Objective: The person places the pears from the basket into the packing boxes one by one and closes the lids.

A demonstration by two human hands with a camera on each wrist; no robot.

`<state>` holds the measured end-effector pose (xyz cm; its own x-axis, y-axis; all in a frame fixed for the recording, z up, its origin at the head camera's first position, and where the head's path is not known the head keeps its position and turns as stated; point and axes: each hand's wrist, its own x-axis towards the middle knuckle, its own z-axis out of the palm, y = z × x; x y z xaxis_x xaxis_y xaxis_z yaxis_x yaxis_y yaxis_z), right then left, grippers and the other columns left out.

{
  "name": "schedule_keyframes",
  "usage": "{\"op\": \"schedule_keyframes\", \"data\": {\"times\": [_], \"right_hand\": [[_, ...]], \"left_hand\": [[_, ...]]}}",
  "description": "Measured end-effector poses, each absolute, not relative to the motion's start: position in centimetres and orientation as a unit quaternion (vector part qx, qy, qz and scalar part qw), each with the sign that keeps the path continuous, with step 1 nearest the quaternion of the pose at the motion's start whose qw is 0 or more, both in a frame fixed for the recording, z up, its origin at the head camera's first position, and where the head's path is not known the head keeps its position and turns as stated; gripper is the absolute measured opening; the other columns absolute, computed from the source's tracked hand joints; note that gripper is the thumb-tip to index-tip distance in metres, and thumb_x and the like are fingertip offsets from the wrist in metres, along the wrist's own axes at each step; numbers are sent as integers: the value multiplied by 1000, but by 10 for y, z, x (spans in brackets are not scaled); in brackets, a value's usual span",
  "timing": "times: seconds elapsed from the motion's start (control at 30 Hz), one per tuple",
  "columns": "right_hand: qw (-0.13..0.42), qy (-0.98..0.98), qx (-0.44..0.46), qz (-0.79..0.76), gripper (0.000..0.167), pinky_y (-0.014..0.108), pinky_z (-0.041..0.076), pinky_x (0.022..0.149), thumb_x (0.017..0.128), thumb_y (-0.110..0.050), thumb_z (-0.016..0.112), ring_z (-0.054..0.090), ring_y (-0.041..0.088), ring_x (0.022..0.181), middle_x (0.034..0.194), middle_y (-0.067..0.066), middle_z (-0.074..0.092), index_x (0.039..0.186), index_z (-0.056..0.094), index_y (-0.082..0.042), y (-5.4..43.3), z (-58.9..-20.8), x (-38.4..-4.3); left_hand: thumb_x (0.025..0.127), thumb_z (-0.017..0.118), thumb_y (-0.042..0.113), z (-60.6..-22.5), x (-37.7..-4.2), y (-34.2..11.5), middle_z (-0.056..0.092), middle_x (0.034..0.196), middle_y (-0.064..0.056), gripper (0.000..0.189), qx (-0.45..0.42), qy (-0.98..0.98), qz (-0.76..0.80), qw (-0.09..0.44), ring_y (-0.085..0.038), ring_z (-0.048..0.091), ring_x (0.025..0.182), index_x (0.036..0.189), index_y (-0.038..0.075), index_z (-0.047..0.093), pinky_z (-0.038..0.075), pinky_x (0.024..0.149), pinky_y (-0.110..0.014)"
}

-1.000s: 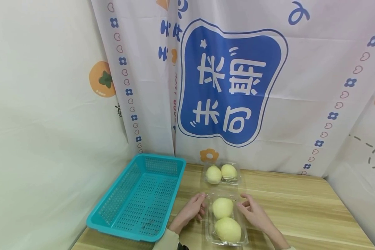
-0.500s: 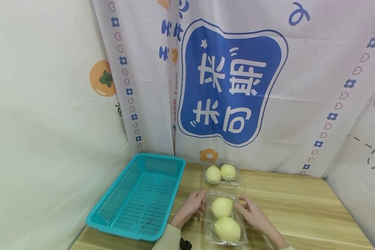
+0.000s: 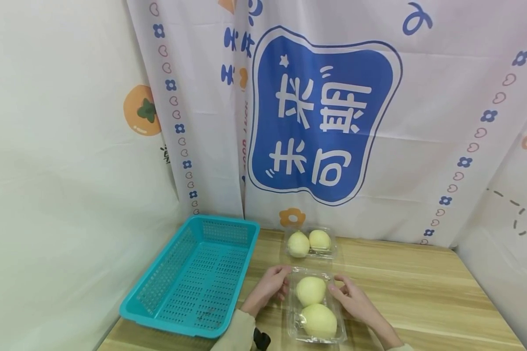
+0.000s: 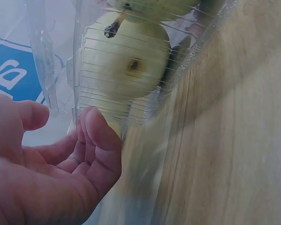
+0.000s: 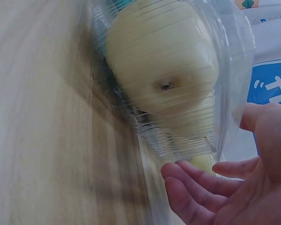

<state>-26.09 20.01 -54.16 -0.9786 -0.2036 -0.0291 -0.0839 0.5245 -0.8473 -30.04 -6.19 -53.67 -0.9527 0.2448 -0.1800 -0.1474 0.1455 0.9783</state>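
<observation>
A clear plastic clamshell box [image 3: 293, 317] with two pale yellow pears [image 3: 318, 321] lies lengthwise on the table. At the box's far left corner is my left hand [image 3: 272, 285]; its bent fingers [image 4: 103, 145] are close to the ribbed side, with the thumb apart from them. Along the right side, my right hand [image 3: 353, 298] has its thumb by the lid edge and its loosely bent fingers [image 5: 192, 187] beside the wall. Neither hand plainly pinches the box. In the left wrist view the lid edge [image 4: 44, 70] stands slightly away from the base.
A teal perforated plastic basket [image 3: 129, 312] stands left of my left hand. Behind the box, near the curtain [image 3: 413, 146], is another clear box [image 3: 327, 254] with two pears. Bare wood tabletop [image 3: 421, 287] extends to the right.
My left hand has shifted slightly toward the box's far corner. The right hand stays by the right side, and the box has barely moved.
</observation>
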Motion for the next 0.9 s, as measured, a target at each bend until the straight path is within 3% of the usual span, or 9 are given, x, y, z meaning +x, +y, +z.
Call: {"op": "schedule_keyframes", "data": {"times": [0.17,0.47,0.9], "right_hand": [[81,862,-96,-492,65,29,50,45,101,-43,50,52,12,50,74,8,60,143,36,4,200,-542,-260],[94,844,-92,-521,63,24,45,39,101,-39,51,45,9,42,61,2,53,144,35,4,199,-543,-258],[91,832,-75,-542,65,23,43,37,100,-41,53,42,9,39,55,-2,49,143,36,5,196,-547,-257]], "left_hand": [[100,51,36,-536,-302,-62,54,74,-1,45,27,742,652,154,-11,51,58,125,0,57,47,47,-23],[99,52,31,-540,-306,-60,53,71,0,25,16,747,646,159,-11,49,56,93,7,58,46,44,-23],[100,50,24,-539,-309,-59,52,66,0,24,23,746,645,163,-10,47,53,83,8,57,46,43,-23]]}}
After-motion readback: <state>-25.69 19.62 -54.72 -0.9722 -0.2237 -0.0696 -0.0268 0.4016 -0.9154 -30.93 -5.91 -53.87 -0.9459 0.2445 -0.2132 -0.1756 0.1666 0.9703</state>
